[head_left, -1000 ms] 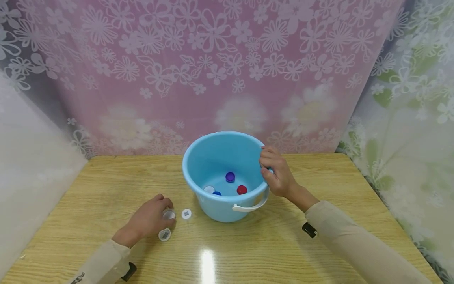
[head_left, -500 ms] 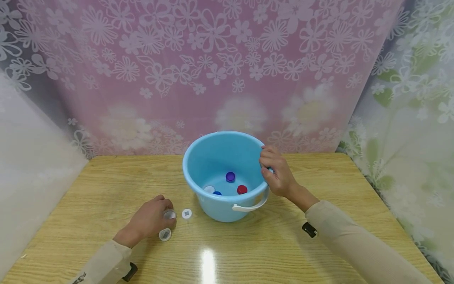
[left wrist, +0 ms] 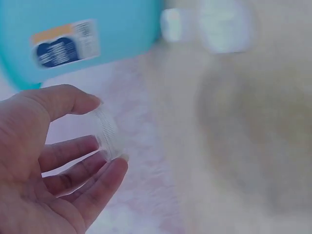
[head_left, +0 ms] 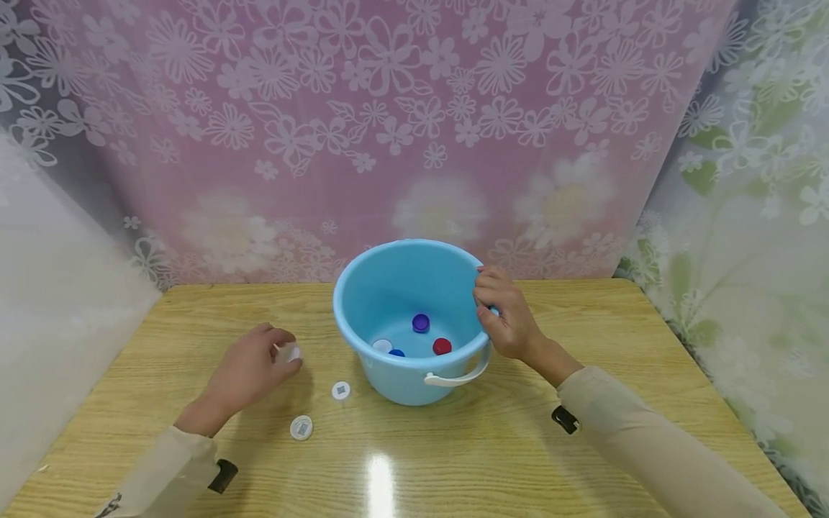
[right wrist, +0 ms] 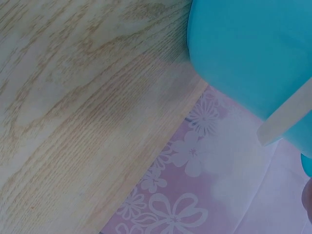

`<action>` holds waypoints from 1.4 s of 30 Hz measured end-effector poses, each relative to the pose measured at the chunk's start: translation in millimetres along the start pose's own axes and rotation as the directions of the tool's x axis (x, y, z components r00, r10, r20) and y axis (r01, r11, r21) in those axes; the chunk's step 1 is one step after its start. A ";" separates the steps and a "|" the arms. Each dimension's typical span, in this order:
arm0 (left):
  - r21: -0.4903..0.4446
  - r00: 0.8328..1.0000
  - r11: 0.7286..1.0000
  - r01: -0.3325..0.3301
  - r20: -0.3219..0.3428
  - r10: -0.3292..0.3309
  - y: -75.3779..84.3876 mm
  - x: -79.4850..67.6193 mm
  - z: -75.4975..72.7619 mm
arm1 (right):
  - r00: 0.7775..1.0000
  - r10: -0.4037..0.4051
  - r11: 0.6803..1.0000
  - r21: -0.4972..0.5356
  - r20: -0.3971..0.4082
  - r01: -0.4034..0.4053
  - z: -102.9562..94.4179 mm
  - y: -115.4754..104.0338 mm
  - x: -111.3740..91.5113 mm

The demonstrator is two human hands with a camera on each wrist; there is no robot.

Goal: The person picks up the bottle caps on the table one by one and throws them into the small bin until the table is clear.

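My left hand (head_left: pixel 255 363) pinches a white bottle cap (left wrist: pixel 108 131) by its ridged edge, between thumb and fingertips, raised over the table left of the bucket. A light blue bucket (head_left: pixel 401 381) stands at the middle of the table. My right hand (head_left: pixel 508 313) grips its rim on the right side, fingers curled over the edge. Inside the bucket lie a purple cap (head_left: pixel 420 323), a red cap (head_left: pixel 442 346), a white cap (head_left: pixel 382 345) and a blue cap (head_left: pixel 397 352), the last partly hidden by the near rim.
Two white caps with printed codes lie on the wooden table (head_left: pixel 518 446): one cap (head_left: pixel 340 390) beside the bucket, another cap (head_left: pixel 301 427) nearer the front. The bucket's white handle (head_left: pixel 460 378) hangs down in front. A pink flowered curtain (head_left: pixel 324 144) borders the table's back edge.
My left hand has lifted the white bottle cap off the table and moved up and to the left with it. The right hand and the bucket have stayed in place.
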State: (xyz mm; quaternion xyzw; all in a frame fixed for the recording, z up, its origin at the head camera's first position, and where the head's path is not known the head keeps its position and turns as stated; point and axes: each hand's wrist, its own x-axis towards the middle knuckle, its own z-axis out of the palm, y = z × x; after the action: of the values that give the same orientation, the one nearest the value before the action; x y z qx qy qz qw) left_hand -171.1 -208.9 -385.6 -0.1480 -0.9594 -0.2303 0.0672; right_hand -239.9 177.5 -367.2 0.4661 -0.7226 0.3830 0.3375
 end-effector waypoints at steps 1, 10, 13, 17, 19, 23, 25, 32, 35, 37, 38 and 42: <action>-0.004 1.000 1.000 -0.005 -0.021 0.005 2.1 1.7 -6.7 | 1.000 -0.001 1.000 0.001 0.000 0.001 -0.1 -0.1 0.0; 0.038 0.981 0.995 -0.093 -0.165 0.098 31.1 15.0 -61.5 | 1.000 -0.013 1.000 0.007 -0.005 0.013 -0.3 -2.3 1.5; 0.039 0.970 0.990 -0.137 -0.199 0.142 42.8 19.5 -74.2 | 1.000 -0.014 1.000 0.001 0.000 0.014 -0.4 -2.3 1.9; 0.056 0.957 0.983 -0.176 -0.224 0.184 61.0 25.3 -84.7 | 1.000 -0.013 1.000 -0.007 0.005 0.013 -0.3 -1.8 1.9; 0.058 0.955 0.981 -0.187 -0.222 0.196 71.5 28.2 -87.3 | 1.000 -0.012 1.000 -0.005 0.006 0.012 -0.3 -1.5 1.8; 0.058 0.950 0.972 -0.227 -0.204 0.234 91.4 35.9 -86.5 | 1.000 -0.011 1.000 0.002 0.002 0.011 -0.4 -1.2 1.5; 0.047 0.951 0.968 -0.248 -0.181 0.253 99.1 40.2 -83.7 | 1.000 -0.011 1.000 0.005 0.001 0.011 -0.1 -1.0 1.5; 0.037 0.950 0.954 -0.297 -0.089 0.299 118.0 55.7 -73.3 | 1.000 -0.008 1.000 0.006 0.004 0.008 0.3 -0.3 1.0; 0.030 0.947 0.948 -0.318 -0.037 0.319 124.0 61.5 -67.3 | 1.000 -0.004 1.000 0.005 0.002 0.004 0.2 0.0 0.8; 0.031 0.945 0.945 -0.326 0.004 0.326 128.0 65.4 -62.8 | 1.000 -0.002 1.000 0.000 0.003 0.002 0.1 0.2 0.8; 0.037 0.942 0.941 -0.335 0.022 0.334 129.5 67.7 -60.2 | 1.000 -0.002 1.000 -0.001 0.002 0.002 0.1 0.2 0.9; 0.055 0.930 0.932 -0.359 0.106 0.352 135.4 75.8 -52.1 | 1.000 -0.009 1.000 0.002 -0.003 0.009 0.3 0.2 1.7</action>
State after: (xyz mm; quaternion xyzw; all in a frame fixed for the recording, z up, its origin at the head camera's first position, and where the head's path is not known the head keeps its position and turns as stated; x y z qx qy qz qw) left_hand -197.1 -98.8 -267.4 -0.3274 -0.9266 -0.1720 0.0678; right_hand -240.8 176.6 -366.0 0.4694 -0.7195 0.3829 0.3397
